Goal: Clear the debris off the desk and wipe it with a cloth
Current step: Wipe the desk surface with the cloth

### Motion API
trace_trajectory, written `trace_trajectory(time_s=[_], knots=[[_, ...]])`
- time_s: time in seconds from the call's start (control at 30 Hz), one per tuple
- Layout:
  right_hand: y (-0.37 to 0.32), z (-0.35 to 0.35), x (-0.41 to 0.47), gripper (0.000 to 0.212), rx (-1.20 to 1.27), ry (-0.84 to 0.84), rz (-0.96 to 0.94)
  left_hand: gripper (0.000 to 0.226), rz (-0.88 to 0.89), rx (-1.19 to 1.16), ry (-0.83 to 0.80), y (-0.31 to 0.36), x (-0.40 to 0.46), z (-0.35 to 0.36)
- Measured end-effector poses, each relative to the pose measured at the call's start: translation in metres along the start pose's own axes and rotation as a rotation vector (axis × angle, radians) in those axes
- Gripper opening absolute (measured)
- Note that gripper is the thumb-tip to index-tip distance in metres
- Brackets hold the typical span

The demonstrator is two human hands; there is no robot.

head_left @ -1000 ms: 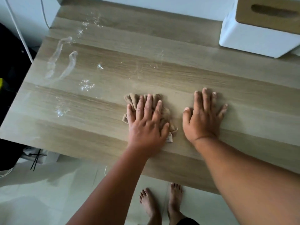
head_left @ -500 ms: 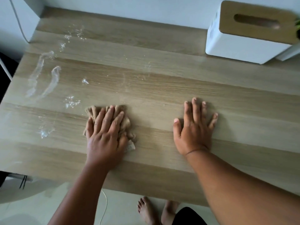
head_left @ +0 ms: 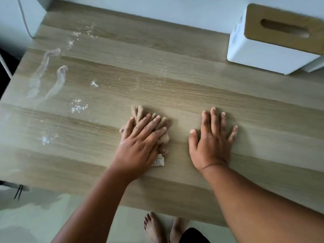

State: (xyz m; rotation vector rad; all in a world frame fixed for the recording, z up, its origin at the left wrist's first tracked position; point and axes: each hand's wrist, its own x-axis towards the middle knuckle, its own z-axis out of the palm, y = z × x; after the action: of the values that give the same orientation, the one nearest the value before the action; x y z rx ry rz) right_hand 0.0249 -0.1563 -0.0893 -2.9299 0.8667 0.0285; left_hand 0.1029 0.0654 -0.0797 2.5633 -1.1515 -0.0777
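Wiping is the step in hand: left hand [head_left: 140, 142] presses flat, fingers straight, on the bunched cloth [head_left: 162, 128] mid-surface [head_left: 192, 95], right hand [head_left: 213, 137] spread flat beside it. Wet smears [head_left: 52, 79] near the left edge likely need the next pass.

Most of the cloth [head_left: 138, 112] sits under the left hand [head_left: 140, 146]; only bunched folds and a white tag [head_left: 158, 162] poke out, its print too small to read. Tissue box [head_left: 273, 41] is cut off by the right edge (its far side too). Desk [head_left: 192, 95] runs past the left and right edges. Wet smears [head_left: 47, 76] look blurred. Both forearms leave the bottom edge. Feet [head_left: 154, 227] partly hidden behind the desk's near edge.
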Motion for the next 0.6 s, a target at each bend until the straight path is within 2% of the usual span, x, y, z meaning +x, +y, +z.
trace_trajectory(time_s=[0.17, 0.33, 0.4, 0.47, 0.6], knots=[[-0.002, -0.001, 0.000, 0.074, -0.005, -0.007, -0.004, 0.061, -0.189, 0.004, 0.005, -0.030, -0.008, -0.014], [-0.001, 0.002, 0.000, 0.073, 0.014, 0.026, -0.007, 0.071, -0.548, 0.031, -0.002, -0.036, 0.078, -0.009], [-0.001, 0.003, 0.000, 0.072, 0.006, 0.037, -0.014, 0.077, -0.638, 0.047, -0.044, -0.033, 0.117, -0.003], [-0.001, 0.004, 0.000, 0.072, -0.010, 0.040, -0.014, 0.080, -0.602, 0.068, -0.083, -0.025, 0.145, 0.002], [0.000, 0.004, 0.000, 0.072, -0.017, 0.042, -0.014, 0.070, -0.321, 0.058, -0.098, -0.006, 0.151, 0.009]])
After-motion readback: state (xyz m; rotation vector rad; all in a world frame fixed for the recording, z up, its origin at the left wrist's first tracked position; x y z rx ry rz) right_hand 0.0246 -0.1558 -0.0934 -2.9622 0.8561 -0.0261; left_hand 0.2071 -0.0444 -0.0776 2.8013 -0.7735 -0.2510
